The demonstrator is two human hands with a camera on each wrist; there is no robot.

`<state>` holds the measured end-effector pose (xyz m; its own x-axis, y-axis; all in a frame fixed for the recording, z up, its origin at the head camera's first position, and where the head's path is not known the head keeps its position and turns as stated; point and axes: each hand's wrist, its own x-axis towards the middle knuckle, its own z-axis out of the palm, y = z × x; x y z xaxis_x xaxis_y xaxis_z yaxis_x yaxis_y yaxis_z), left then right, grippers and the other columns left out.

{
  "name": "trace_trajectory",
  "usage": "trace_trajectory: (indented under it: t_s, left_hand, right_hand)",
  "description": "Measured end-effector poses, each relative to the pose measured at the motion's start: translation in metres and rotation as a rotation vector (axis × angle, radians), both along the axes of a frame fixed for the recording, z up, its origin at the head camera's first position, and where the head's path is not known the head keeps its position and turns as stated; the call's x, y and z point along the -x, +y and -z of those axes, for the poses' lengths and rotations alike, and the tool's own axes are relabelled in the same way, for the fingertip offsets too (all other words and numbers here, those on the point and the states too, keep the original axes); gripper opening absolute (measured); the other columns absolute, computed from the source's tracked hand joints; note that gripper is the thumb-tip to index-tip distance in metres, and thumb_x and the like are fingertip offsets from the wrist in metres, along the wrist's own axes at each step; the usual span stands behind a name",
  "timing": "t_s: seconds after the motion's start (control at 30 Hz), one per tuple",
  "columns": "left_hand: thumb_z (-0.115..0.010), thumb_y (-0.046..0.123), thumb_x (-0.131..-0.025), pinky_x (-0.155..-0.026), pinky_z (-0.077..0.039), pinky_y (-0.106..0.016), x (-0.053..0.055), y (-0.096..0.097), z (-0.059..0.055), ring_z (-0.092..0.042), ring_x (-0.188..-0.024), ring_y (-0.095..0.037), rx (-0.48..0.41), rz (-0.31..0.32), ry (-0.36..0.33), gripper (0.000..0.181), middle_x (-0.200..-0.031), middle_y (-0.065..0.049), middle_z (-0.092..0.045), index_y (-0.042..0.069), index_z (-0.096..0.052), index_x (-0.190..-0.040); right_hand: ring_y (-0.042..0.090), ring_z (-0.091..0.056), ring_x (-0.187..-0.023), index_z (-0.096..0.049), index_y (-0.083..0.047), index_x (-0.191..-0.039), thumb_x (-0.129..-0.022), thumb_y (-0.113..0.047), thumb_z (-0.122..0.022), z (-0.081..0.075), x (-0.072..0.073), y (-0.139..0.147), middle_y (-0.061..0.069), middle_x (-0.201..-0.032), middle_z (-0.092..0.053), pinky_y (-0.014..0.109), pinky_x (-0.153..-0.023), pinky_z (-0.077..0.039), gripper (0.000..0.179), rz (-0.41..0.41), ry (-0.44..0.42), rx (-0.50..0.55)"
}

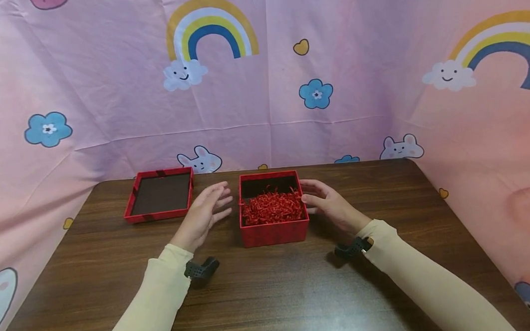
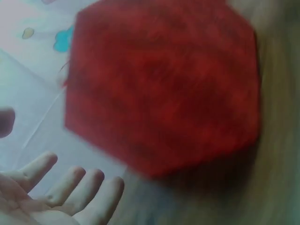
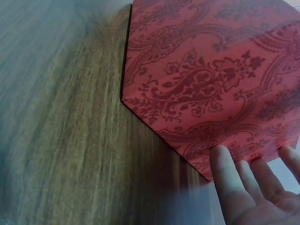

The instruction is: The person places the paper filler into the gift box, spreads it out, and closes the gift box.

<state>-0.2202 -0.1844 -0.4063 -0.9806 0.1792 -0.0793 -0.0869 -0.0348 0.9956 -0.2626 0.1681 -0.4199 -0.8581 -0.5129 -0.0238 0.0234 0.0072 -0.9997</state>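
A red patterned gift box (image 1: pixel 275 234) without its lid stands on the wooden table, with red shredded paper (image 1: pixel 273 208) heaped inside. To the left of the box, my left hand (image 1: pixel 204 213) is held with fingers spread, a gap between it and the box. The left wrist view shows that hand (image 2: pixel 61 197) palm up beside the blurred box (image 2: pixel 164 89). My right hand (image 1: pixel 332 204) is at the box's right side, its fingertips at the wall. In the right wrist view its extended fingers (image 3: pixel 225 171) lie against the flowery box wall (image 3: pixel 201 84).
The box's lid (image 1: pixel 159 215), red-rimmed with a dark inside, lies upturned at the table's back left. A pink cloth (image 1: pixel 253 106) with rainbows and flowers hangs behind and beside the brown table (image 1: pixel 272 295). Both wrists carry a black strapped device (image 1: pixel 202 270).
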Motion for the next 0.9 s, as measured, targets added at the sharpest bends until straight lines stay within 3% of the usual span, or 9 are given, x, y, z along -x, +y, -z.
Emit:
trace_trajectory:
  t_s: [0.17, 0.27, 0.4, 0.53, 0.6, 0.7, 0.77, 0.83, 0.9]
  left_hand:
    - [-0.058, 0.038, -0.106, -0.109, -0.049, -0.048, 0.005, -0.039, -0.014, -0.044, -0.142, -0.038, 0.235, -0.107, 0.062, 0.069, -0.160, -0.024, -0.037, 0.009, -0.028, -0.162]
    - [-0.063, 0.042, -0.103, -0.100, -0.056, -0.036, 0.006, -0.072, -0.020, -0.050, -0.135, -0.034, 0.380, -0.167, 0.084, 0.080, -0.157, -0.024, -0.040, 0.011, -0.022, -0.164]
    - [-0.064, 0.045, -0.101, -0.096, -0.051, -0.021, 0.005, -0.117, -0.023, -0.050, -0.133, -0.034, 0.513, -0.300, 0.146, 0.084, -0.154, -0.025, -0.044, 0.010, -0.021, -0.164]
    - [-0.065, 0.046, -0.100, -0.112, -0.040, -0.041, 0.003, -0.156, -0.023, -0.039, -0.141, -0.042, 0.599, -0.502, 0.174, 0.082, -0.156, -0.024, -0.041, 0.011, -0.026, -0.163]
    - [-0.063, 0.048, -0.100, -0.115, -0.035, -0.058, 0.002, -0.174, -0.021, -0.035, -0.142, -0.048, 0.645, -0.539, 0.145, 0.086, -0.159, -0.028, -0.036, 0.010, -0.022, -0.165]
    - [-0.056, 0.053, -0.102, -0.109, -0.037, -0.069, -0.001, -0.195, -0.015, -0.034, -0.141, -0.057, 0.706, -0.444, 0.054, 0.093, -0.159, -0.036, -0.030, 0.005, -0.008, -0.165]
    - [-0.053, 0.053, -0.103, -0.104, -0.047, -0.063, -0.003, -0.203, -0.009, -0.039, -0.137, -0.058, 0.711, -0.331, -0.003, 0.096, -0.156, -0.041, -0.030, 0.001, -0.001, -0.164]
    - [-0.053, 0.049, -0.105, -0.096, -0.057, -0.052, -0.005, -0.208, -0.002, -0.054, -0.129, -0.048, 0.681, -0.252, -0.042, 0.094, -0.154, -0.042, -0.033, -0.001, 0.001, -0.164]
    - [-0.054, 0.039, -0.107, -0.087, -0.061, -0.040, -0.005, -0.211, 0.006, -0.067, -0.114, -0.024, 0.630, -0.213, -0.058, 0.086, -0.153, -0.042, -0.035, -0.002, -0.002, -0.164]
  right_hand:
    - [0.035, -0.054, -0.135, -0.037, -0.006, -0.157, -0.104, -0.019, -0.063, 0.001, 0.000, -0.001, 0.019, -0.157, -0.043, 0.053, -0.105, -0.052, 0.060, 0.014, -0.011, -0.006]
    - [0.034, -0.055, -0.133, -0.037, -0.005, -0.157, -0.104, -0.018, -0.063, 0.001, 0.001, 0.000, 0.019, -0.157, -0.043, 0.052, -0.104, -0.052, 0.060, 0.020, -0.014, -0.005]
    - [0.034, -0.056, -0.133, -0.037, -0.005, -0.157, -0.104, -0.018, -0.063, 0.001, 0.000, 0.000, 0.019, -0.157, -0.043, 0.050, -0.104, -0.053, 0.061, 0.021, -0.009, -0.003]
    - [0.034, -0.055, -0.134, -0.038, -0.006, -0.157, -0.104, -0.019, -0.063, 0.000, -0.002, -0.001, 0.019, -0.158, -0.042, 0.047, -0.104, -0.054, 0.060, 0.023, 0.001, -0.006]
    - [0.033, -0.055, -0.133, -0.038, -0.006, -0.157, -0.104, -0.019, -0.063, 0.000, -0.002, -0.001, 0.019, -0.158, -0.043, 0.046, -0.104, -0.054, 0.060, 0.025, 0.005, -0.005]
    - [0.033, -0.056, -0.133, -0.040, -0.008, -0.156, -0.104, -0.019, -0.063, 0.001, -0.002, -0.001, 0.018, -0.157, -0.043, 0.044, -0.104, -0.054, 0.058, 0.030, 0.006, -0.007]
    - [0.032, -0.056, -0.133, -0.040, -0.008, -0.156, -0.104, -0.019, -0.063, 0.003, -0.001, -0.001, 0.019, -0.157, -0.044, 0.044, -0.103, -0.054, 0.058, 0.030, 0.008, -0.006]
    - [0.032, -0.056, -0.132, -0.040, -0.007, -0.156, -0.104, -0.018, -0.062, 0.005, 0.000, -0.001, 0.020, -0.157, -0.043, 0.044, -0.104, -0.054, 0.057, 0.026, 0.010, -0.005]
    - [0.031, -0.057, -0.132, -0.039, -0.005, -0.156, -0.104, -0.017, -0.062, 0.006, 0.000, -0.001, 0.021, -0.157, -0.043, 0.044, -0.104, -0.054, 0.057, 0.023, 0.012, -0.002]
